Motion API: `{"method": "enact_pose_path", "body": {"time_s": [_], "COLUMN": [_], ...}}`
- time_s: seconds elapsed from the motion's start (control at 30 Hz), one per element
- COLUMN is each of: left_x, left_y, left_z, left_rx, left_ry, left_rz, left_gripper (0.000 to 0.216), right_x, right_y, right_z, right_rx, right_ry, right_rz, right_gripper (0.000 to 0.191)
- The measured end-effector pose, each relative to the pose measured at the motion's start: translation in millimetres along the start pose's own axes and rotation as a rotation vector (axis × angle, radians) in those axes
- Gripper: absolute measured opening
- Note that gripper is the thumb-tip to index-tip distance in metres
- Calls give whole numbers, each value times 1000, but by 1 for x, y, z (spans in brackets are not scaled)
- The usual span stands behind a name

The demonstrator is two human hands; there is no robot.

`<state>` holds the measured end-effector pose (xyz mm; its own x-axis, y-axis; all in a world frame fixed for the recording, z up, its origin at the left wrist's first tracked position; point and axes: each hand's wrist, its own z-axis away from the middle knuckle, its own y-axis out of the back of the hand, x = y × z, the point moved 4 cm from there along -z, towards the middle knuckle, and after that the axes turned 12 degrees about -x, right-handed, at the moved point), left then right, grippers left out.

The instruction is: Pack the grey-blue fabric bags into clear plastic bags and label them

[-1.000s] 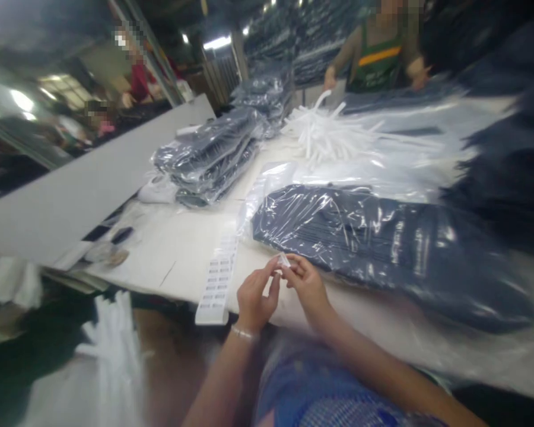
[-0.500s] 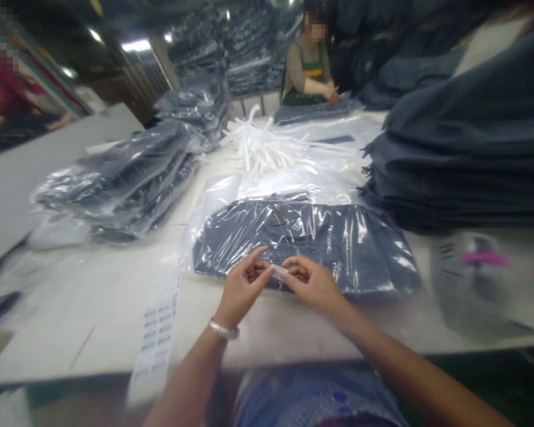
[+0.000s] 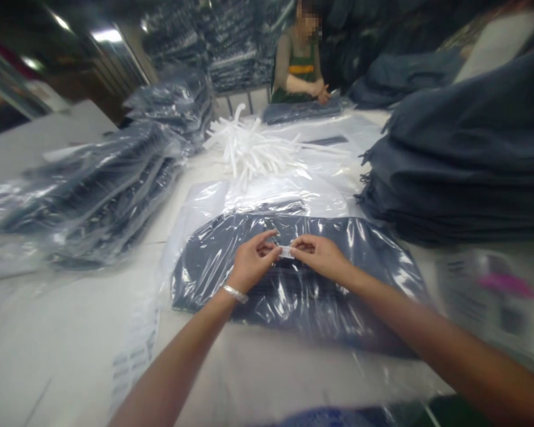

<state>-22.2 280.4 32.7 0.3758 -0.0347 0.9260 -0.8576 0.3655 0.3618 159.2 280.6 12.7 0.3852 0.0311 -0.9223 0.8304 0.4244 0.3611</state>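
My left hand [image 3: 251, 264] and my right hand [image 3: 319, 256] pinch the two ends of a small white sticker label [image 3: 286, 252] between thumb and fingers. They hold it just above a folded dark blue garment in a clear plastic bag [image 3: 293, 279] that lies flat on the white table [image 3: 62, 332]. A silver bracelet sits on my left wrist. A strip of printed labels [image 3: 133, 350] lies on the table to the left of the bag.
A stack of bagged dark garments [image 3: 93, 196] stands at the left. Unbagged dark folded garments [image 3: 463, 166] are piled at the right. White plastic strips [image 3: 253, 145] lie heaped behind the bag. A person in green [image 3: 299, 65] works at the far end. A blurred clear container [image 3: 493, 290] sits at the right.
Both hands have moved forward with the label, from the table's near edge to over the bagged garment. The view has swung right and down.
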Motion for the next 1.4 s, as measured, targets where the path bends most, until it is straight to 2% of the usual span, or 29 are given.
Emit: {"method": "enact_pose_path", "body": {"time_s": [0.1,0.17,0.43,0.93,1.13,1.27,1.33,1.4], "left_x": [-2,-3,-4,-11,-15,-14,-12,-9], "left_y": [5,6,-1,-12,-17,-17,-17,-19], "left_z": [-14,-18,-18,-20,-21,-21,-18,-13], "left_rx": [4,-11,-24,-83,-128,-107,-82,-86], "left_ry": [-11,14,48,49,17,2,-24,-120], "left_rz": [-289,-403,-608,-751,-808,-873,-905,-931], "left_gripper": [45,45,43,47,48,50,48,42], "right_x": [8,10,-2,-1,0,-1,-6,-11], "right_y": [5,5,6,-5,-10,-14,-14,-15], "right_z": [-14,-18,-18,-20,-23,-20,-15,-9], "right_rx": [17,-4,-15,-44,-71,-79,-51,-61], "right_ry": [-48,-71,-117,-157,-152,-152,-136,-89], "right_rz": [128,200,414,600,680,786,853,908], "right_gripper": [29,28,26,25,29,34,36,32]}}
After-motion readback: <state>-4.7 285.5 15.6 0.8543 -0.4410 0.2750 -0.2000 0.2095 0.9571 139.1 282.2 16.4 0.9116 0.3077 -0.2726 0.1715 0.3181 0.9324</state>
